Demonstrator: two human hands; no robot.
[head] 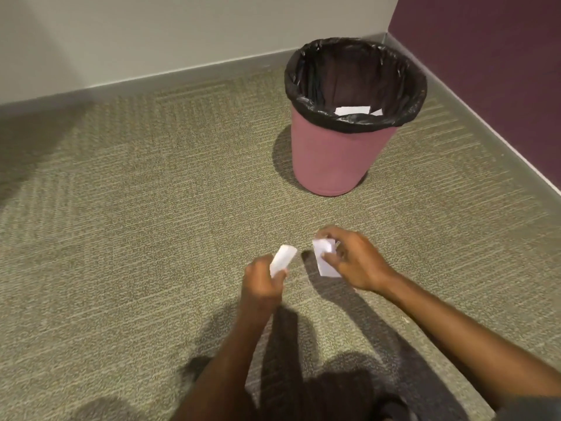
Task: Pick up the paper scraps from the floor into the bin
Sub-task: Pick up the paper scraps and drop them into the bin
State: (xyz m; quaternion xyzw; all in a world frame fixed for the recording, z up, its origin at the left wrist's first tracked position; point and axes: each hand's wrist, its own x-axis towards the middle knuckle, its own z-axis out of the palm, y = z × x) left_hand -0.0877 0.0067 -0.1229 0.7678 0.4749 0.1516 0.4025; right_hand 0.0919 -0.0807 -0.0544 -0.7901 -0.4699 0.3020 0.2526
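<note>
A pink bin (340,159) with a black liner (355,74) stands on the carpet near the room's corner. Inside it lie white paper scraps (353,110). My left hand (262,282) is closed around a white paper scrap (282,259) that sticks out upward. Just to its right, my right hand (353,262) grips another white paper scrap (324,256), low over the carpet. Both hands are well in front of the bin, nearer to me.
Green-grey patterned carpet (136,223) covers the floor. A pale wall with a grey skirting (151,77) runs behind the bin, and a purple wall (485,71) closes the right side. My shadow falls on the carpet below the arms.
</note>
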